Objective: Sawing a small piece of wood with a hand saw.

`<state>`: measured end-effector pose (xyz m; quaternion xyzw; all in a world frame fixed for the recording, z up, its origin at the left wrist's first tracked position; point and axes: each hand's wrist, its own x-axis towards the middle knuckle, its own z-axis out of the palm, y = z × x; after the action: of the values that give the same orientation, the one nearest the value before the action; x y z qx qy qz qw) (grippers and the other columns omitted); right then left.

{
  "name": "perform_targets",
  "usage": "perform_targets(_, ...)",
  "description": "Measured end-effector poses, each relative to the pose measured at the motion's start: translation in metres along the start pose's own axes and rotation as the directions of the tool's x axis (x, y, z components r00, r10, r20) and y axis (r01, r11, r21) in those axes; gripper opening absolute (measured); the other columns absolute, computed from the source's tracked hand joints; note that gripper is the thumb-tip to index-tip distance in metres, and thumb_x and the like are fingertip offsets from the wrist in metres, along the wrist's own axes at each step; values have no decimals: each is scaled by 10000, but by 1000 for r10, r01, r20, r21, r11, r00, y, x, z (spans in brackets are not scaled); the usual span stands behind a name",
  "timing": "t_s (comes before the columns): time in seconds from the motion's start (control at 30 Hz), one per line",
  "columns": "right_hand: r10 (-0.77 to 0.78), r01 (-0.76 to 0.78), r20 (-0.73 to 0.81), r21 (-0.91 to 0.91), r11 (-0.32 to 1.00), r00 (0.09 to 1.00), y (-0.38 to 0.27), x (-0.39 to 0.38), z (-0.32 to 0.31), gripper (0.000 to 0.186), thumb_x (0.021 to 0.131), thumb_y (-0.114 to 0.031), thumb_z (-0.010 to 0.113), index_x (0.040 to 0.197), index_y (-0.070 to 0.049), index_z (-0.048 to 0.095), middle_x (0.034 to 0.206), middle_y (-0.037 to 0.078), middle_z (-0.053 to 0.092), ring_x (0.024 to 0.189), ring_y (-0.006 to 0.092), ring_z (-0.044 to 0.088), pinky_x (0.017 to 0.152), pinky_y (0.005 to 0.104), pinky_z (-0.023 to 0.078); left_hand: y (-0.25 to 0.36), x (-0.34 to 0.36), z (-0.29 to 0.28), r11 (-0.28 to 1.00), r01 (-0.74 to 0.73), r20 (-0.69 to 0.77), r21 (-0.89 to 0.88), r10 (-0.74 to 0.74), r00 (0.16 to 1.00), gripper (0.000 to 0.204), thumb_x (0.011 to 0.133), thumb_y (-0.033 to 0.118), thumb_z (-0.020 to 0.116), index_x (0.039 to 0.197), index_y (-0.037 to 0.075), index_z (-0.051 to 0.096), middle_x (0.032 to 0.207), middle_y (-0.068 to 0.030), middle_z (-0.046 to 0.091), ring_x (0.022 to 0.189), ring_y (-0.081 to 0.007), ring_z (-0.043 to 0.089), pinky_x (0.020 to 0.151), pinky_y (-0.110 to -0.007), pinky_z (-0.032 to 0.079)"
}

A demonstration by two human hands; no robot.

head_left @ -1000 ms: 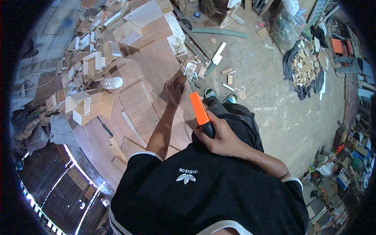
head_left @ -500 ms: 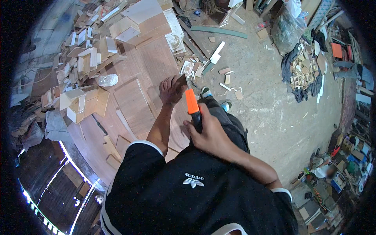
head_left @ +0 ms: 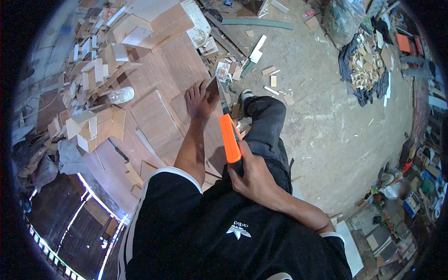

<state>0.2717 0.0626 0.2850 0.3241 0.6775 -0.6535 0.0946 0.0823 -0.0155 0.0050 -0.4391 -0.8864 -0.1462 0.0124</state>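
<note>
Orange-and-black tool [head_left: 229, 140] sits at the frame's centre, gripped in your right hand [head_left: 254, 177]. Your left hand [head_left: 200, 100], above and left, touches a brown wood piece [head_left: 213, 87]; I cannot tell whether it grips it.

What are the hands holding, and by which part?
The right hand holds an orange tool by its black end. The left hand touches a small wood piece; any grip is unclear.

One left hand [head_left: 199, 102] and one right hand [head_left: 254, 181] are showing, with one orange-handled saw [head_left: 230, 138]; one clear plastic bottle [head_left: 121, 95] and one black-handled tool [head_left: 119, 151] are resting on one counter [head_left: 172, 70], one green strip [head_left: 257, 23] on the floor [head_left: 336, 149].
</note>
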Motion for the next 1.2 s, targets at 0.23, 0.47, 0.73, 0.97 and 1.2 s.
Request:
perform_targets(0.23, -123, 119, -132, -41, 992, 983, -1, -1, 1, 409, 758, 10, 633, 1125, 23, 455, 767, 291, 594, 799, 477, 596, 644, 468, 494, -2, -1, -1, 999, 33, 68, 38, -36, 997, 697, 779, 488, 645, 1348, 145, 433, 1291, -71, 465, 1230, -260, 408, 1075, -461, 276)
perform_targets(0.47, -69, 56, -165, -82, 995, 984, 21, 19, 7, 471, 746, 35, 602, 1208, 12, 510, 849, 289, 611, 909, 459, 603, 729, 414, 509, -1, -1, -2, 1000, -3, 90, 26, 1, 996, 705, 775, 530, 634, 1328, 136, 447, 1288, -69, 469, 1224, -267, 408, 1071, -458, 282)
perform_targets(0.73, -108, 78, -245, -130, 988, 963, 57, 57, 12, 432, 741, 35, 618, 1166, 21, 542, 825, 278, 606, 874, 424, 647, 711, 385, 501, 3, 5, 0, 999, -1, 87, 38, -2, 996, 743, 751, 560, 647, 1330, 144, 438, 1292, -66, 463, 1221, -263, 416, 1065, -464, 294)
perform_targets(0.97, -86, 75, -198, -63, 995, 976, 34, 32, 11, 502, 717, 40, 588, 1215, 10, 532, 821, 294, 606, 877, 448, 623, 710, 425, 505, -2, -2, -3, 998, 35, 75, 46, -39, 996, 773, 724, 541, 667, 1348, 158, 418, 1294, -54, 447, 1239, -258, 394, 1075, -469, 276)
perform_targets(1.2, -87, 73, -187, -81, 994, 979, 60, 59, 13, 514, 727, 21, 600, 1232, -25, 517, 796, 288, 609, 801, 454, 627, 717, 411, 512, 0, 1, 7, 1000, 21, 71, 10, -21, 997, 768, 720, 525, 674, 1349, 160, 427, 1289, -62, 449, 1222, -272, 408, 1069, -478, 286)
